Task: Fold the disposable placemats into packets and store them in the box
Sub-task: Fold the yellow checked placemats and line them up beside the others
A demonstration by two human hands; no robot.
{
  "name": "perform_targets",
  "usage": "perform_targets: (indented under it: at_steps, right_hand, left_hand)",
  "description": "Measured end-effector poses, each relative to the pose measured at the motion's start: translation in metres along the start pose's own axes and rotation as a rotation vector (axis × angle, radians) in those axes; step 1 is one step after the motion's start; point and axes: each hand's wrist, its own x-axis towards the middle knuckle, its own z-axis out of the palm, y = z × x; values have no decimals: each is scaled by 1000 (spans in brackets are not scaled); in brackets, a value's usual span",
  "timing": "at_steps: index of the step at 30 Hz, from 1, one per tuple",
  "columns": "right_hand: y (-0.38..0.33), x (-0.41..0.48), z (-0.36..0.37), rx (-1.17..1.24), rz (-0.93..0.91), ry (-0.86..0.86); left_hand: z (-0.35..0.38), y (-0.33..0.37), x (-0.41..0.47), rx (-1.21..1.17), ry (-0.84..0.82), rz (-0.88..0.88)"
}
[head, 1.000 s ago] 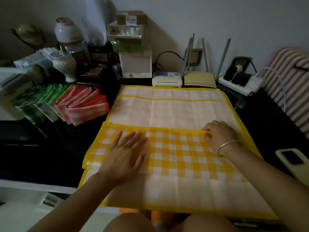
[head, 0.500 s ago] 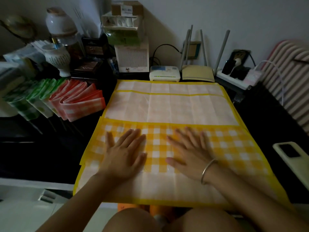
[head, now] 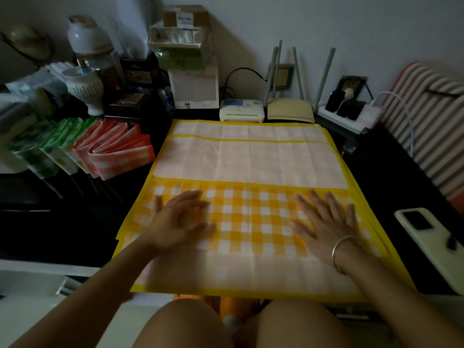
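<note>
Pressing yellow placemat (head: 248,156) fold: left hand (head: 179,223), right hand (head: 326,222), both flat, fingers spread.

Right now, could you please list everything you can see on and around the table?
placemat: one on top, yellow checked, spread mid-table, near part folded over
green packets: several, green and white, standing at left
red packets: several, red checked, right of the green ones
phone: one, pale case, right edge
router: one, cream, four grey antennas, back wall
modem: one, white, left of router
power strip: one, white, back right
vase: one, white, back left
cushion: one, striped, far right
bracelet: one, silver, right wrist
left hand: flat on the checked fold
right hand: flat on the checked fold
</note>
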Motion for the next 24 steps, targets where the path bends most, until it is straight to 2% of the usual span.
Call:
perform_targets:
  at_steps: [2,6,8,11,16,21,24]
  right_hand:
    - [0,0,2,-2,2,9]
    - [0,0,1,-4,-3,1]
    - [0,0,1,-4,-6,-1]
    - [1,1,0,2,-6,-3]
    - [3,3,0,29,-16,-16]
    - [13,9,-12,295,-54,-5]
    - [14,30,-17,489,32,212]
  left_hand:
    - [-2,1,4,-8,6,-56]
    - [0,35,17,418,-12,-113]
    - [1,59,28,473,-89,-30]
    - [5,89,41,487,-297,94]
    - [17,110,54,635,-448,138]
    - [15,111,63,674,-559,135]
    - [24,113,62,729,-548,135]
